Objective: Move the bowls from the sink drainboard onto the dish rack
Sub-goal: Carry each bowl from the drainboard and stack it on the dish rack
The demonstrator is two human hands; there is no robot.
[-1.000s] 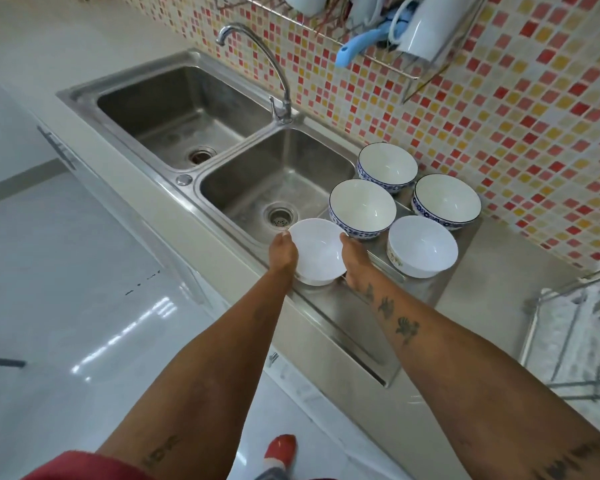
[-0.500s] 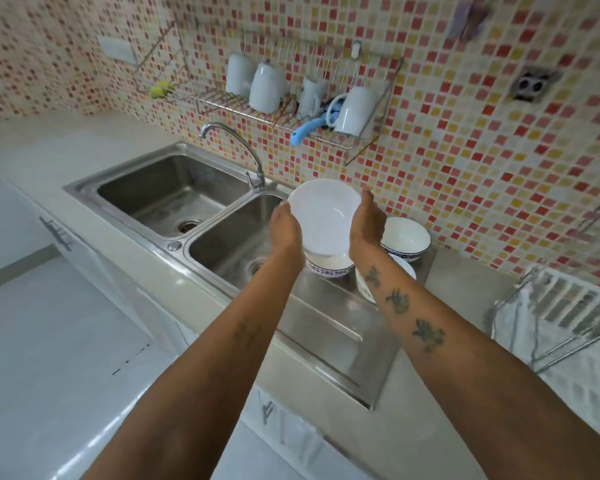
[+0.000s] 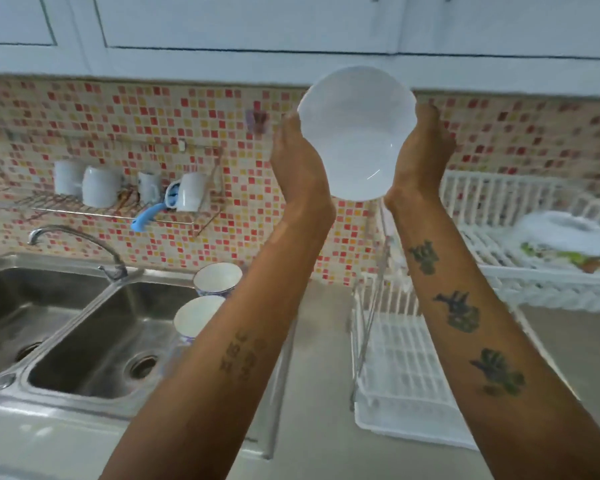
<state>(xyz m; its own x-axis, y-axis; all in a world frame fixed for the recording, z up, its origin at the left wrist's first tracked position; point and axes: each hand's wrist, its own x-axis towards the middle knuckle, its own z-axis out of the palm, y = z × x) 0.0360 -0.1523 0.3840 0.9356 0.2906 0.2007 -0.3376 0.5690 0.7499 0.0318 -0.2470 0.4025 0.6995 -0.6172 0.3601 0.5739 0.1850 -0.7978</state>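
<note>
A plain white bowl (image 3: 357, 133) is held high in front of the tiled wall, its inside tilted toward me. My left hand (image 3: 297, 161) grips its left rim and my right hand (image 3: 421, 147) grips its right rim. On the steel drainboard (image 3: 281, 386) below, two blue-patterned bowls (image 3: 217, 277) (image 3: 196, 315) show beside my left forearm, which hides the rest of the drainboard. The white two-tier dish rack (image 3: 395, 368) stands on the counter to the right. Its upper tier (image 3: 499, 202) holds plates (image 3: 568, 237).
A double steel sink (image 3: 84, 327) with a curved tap (image 3: 80, 244) lies at the left. A wall-mounted wire shelf (image 3: 118, 202) carries white mugs and a blue-handled tool. White wall cabinets (image 3: 222, 26) hang overhead. Grey countertop (image 3: 319, 427) runs between the sink and the rack.
Both hands have lifted the white bowl off the drainboard, up and to the right. The view has swung up toward the rack and the cabinets.
</note>
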